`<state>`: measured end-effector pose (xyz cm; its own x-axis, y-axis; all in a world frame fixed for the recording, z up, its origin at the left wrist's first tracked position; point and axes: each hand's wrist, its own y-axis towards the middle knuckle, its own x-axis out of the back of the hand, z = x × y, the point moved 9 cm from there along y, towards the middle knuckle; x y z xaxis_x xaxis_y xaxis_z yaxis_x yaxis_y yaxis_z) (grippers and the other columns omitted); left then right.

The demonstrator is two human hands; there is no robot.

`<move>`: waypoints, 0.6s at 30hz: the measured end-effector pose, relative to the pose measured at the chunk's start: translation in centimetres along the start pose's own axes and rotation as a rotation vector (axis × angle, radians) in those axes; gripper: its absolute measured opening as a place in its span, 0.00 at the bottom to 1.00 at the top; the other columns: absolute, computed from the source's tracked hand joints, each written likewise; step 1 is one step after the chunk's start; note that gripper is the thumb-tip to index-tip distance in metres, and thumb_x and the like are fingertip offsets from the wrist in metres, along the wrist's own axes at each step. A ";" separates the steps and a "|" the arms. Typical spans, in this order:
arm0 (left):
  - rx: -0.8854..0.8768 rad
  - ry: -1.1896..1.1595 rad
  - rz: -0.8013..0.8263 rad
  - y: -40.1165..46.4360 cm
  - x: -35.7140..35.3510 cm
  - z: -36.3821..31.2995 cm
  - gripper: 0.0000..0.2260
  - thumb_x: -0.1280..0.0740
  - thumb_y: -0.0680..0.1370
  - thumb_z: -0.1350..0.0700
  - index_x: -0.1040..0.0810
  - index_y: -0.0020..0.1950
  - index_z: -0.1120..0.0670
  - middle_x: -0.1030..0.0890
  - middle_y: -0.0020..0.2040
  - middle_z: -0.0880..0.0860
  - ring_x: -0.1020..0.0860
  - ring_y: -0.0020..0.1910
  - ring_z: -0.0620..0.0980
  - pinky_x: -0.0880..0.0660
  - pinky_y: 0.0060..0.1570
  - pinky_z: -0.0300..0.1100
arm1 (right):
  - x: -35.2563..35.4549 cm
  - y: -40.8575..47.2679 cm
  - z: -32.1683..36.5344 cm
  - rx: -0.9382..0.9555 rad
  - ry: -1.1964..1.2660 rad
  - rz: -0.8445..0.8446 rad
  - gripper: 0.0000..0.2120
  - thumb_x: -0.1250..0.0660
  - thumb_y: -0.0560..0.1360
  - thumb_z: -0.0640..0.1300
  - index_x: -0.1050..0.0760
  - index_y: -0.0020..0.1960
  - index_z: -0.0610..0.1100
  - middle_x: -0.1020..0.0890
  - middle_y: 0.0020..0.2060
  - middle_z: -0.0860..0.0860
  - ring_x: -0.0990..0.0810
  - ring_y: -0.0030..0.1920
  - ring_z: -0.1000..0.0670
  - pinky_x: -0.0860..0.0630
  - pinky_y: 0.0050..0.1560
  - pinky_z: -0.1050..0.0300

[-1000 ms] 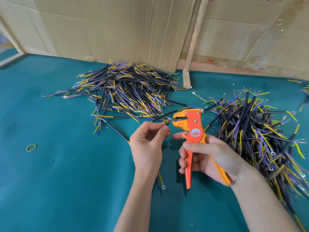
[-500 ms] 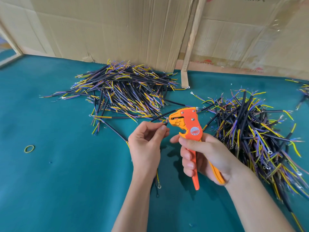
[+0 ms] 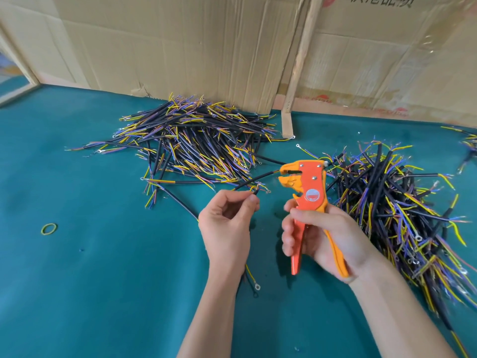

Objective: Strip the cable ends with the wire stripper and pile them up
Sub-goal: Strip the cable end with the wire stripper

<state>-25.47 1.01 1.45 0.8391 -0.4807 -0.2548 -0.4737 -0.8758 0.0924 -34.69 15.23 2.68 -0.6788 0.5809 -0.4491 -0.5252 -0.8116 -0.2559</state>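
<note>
**A:** Why do I hold the stripper (image 3: 307, 192) like this, head up?

**B:** My right hand (image 3: 322, 236) wraps both handles, so the mouth points to 9 o'clock, toward the other hand. The cable (image 3: 258, 178) can then go in straight from the side. The handles are still spread, so I judge the squeeze is not yet done.

**A:** And the left hand (image 3: 227, 223)?

**B:** It pinches the cable between thumb and fingertips, close to the mouth, so the end does not bend away. The cable runs from the pinch up toward 2 o'clock, and its tip sits in the jaws, or right at them; I cannot tell how deep.

**A:** How does the cable look?

**B:** It has a thin black jacket. Below my left wrist, at 6 o'clock, coloured wires with ring terminals hang out; I think they are its other end.

**A:** The piles?

**B:** One pile (image 3: 196, 140) lies at 11 o'clock by the cardboard (image 3: 180, 42), another (image 3: 397, 210) at 3 o'clock just beside my right hand. Both show yellow and purple wires. Which one is finished I cannot say.
</note>
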 end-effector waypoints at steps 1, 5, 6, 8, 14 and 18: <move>-0.002 0.004 -0.011 0.0 0.1 0.0 0.08 0.26 0.75 0.66 0.16 0.40 0.53 0.15 0.37 0.53 0.16 0.38 0.49 0.19 0.43 0.41 | 0.3 -0.2 0.3 -0.002 -0.022 0.003 0.11 0.27 0.69 0.38 0.22 0.51 0.37 0.23 0.37 0.36 0.23 0.32 0.39 0.22 0.33 0.47; -0.017 0.032 -0.045 0.1 0.5 0.0 0.08 0.25 0.74 0.65 0.16 0.39 0.52 0.15 0.36 0.53 0.18 0.37 0.49 0.21 0.40 0.40 | 0.5 -0.7 0.2 -0.054 -0.090 0.049 0.13 0.29 0.70 0.36 0.25 0.54 0.36 0.22 0.39 0.34 0.21 0.35 0.37 0.20 0.37 0.44; -0.020 0.041 -0.045 0.0 0.4 -0.1 0.08 0.25 0.74 0.65 0.17 0.39 0.52 0.15 0.36 0.53 0.19 0.36 0.48 0.22 0.39 0.39 | 0.1 -0.7 -0.1 -0.074 -0.107 0.068 0.13 0.28 0.71 0.36 0.24 0.54 0.36 0.22 0.40 0.33 0.21 0.36 0.36 0.20 0.39 0.43; -0.032 0.060 -0.047 -0.1 0.3 -0.3 0.09 0.25 0.73 0.66 0.17 0.39 0.53 0.15 0.36 0.52 0.19 0.35 0.47 0.22 0.38 0.37 | -0.6 -0.6 -0.8 -0.113 -0.137 0.083 0.12 0.27 0.71 0.36 0.22 0.53 0.36 0.21 0.40 0.32 0.20 0.37 0.36 0.19 0.41 0.41; -0.063 0.123 -0.054 -0.3 0.2 -0.8 0.09 0.26 0.73 0.67 0.18 0.38 0.54 0.16 0.34 0.47 0.22 0.34 0.43 0.25 0.38 0.34 | -1.2 -0.1 -1.6 -0.125 -0.093 0.037 0.13 0.27 0.69 0.37 0.22 0.53 0.36 0.19 0.40 0.33 0.18 0.38 0.35 0.18 0.41 0.43; -0.061 0.122 -0.017 -0.3 -0.3 -0.9 0.09 0.27 0.73 0.69 0.19 0.38 0.55 0.17 0.34 0.48 0.22 0.34 0.43 0.26 0.38 0.34 | -0.8 0.1 -0.2 0.006 -0.016 -0.011 0.15 0.28 0.69 0.38 0.23 0.55 0.36 0.18 0.45 0.35 0.18 0.38 0.37 0.18 0.40 0.45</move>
<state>-25.29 1.37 2.37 0.8751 -0.4638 -0.1381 -0.4447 -0.8833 0.1486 -34.10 14.71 2.79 -0.6812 0.5904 -0.4330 -0.5355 -0.8051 -0.2553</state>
